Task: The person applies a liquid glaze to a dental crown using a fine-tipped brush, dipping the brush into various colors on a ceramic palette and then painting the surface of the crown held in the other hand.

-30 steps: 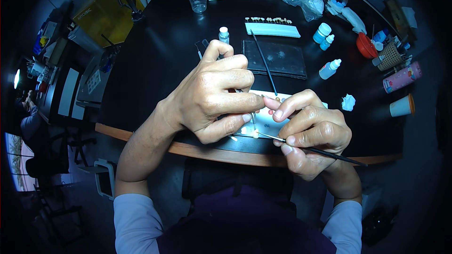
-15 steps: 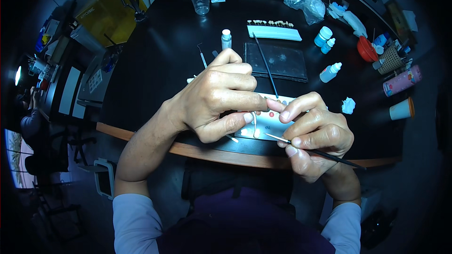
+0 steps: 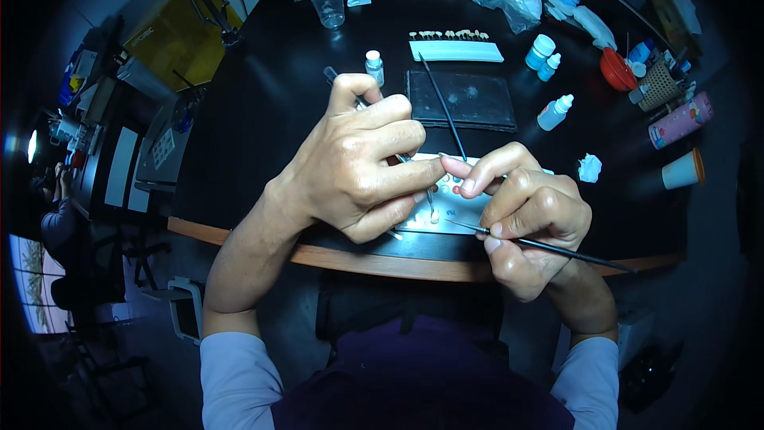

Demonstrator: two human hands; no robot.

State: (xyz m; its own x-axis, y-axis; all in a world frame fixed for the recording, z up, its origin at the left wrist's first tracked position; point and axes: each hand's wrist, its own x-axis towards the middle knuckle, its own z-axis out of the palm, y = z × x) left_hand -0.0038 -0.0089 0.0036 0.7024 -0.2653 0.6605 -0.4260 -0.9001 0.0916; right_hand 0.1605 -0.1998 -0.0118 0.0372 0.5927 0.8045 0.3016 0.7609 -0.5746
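My left hand (image 3: 362, 163) is closed round slim metal tweezers (image 3: 332, 76); their dark end sticks up above my knuckles. Below my thumb, their thin tip meets a small tooth-shaped piece (image 3: 434, 217), pale cream in colour. Between thumb and fingers of my right hand (image 3: 537, 227) is a fine black paintbrush (image 3: 569, 253), its point just right of that piece and apart from it. My two index fingertips meet or nearly meet above. Under both hands lies a white palette (image 3: 469, 215) with coloured dots, partly covered by my fingers.
A second brush (image 3: 442, 107) lies across a dark flat case (image 3: 485, 103). Beyond stand a white holder (image 3: 458, 52) beside a row of tooth-shaped tabs, and a clear cup (image 3: 328, 8). Small bottles (image 3: 553, 113), crumpled tissue (image 3: 589, 168) and a paper cup (image 3: 682, 170) are at the right.
My left hand has turned slightly, and the tweezers' dark end now shows above it. The brush has shifted a little with my right hand. The whole view has moved slightly.
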